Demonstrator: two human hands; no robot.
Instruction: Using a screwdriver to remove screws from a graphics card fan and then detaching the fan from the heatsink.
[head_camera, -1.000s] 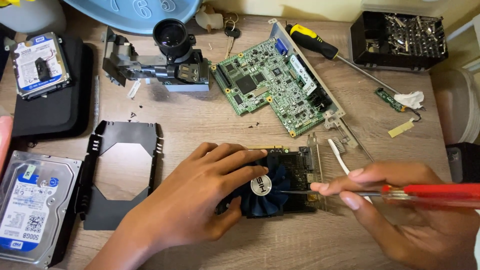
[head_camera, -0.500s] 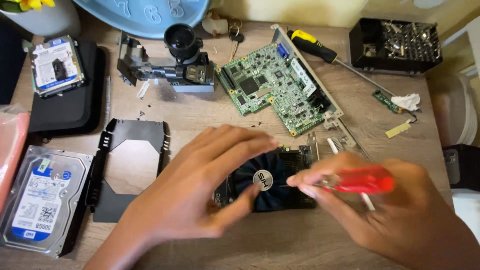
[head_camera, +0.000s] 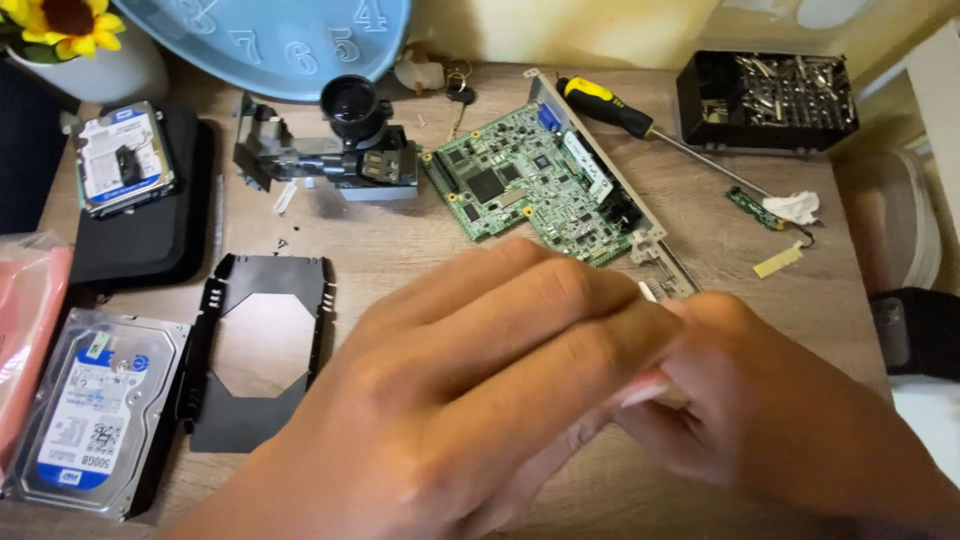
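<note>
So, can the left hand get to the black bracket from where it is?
Probably yes. The left hand is raised just right of the black bracket, which lies flat on the bare table with nothing on it; the hard drive only borders its far side.

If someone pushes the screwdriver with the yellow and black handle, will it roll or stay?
The yellow-handled screwdriver would probably roll: its handle looks round and it lies flat on the wooden table. It looks stiff, with a thin metal shaft. The green circuit board beside it might stop it.

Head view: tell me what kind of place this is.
Probably a home hobby desk for taking electronics apart: a wooden table holding a green circuit board, a hard drive and a yellow-handled screwdriver.
</note>
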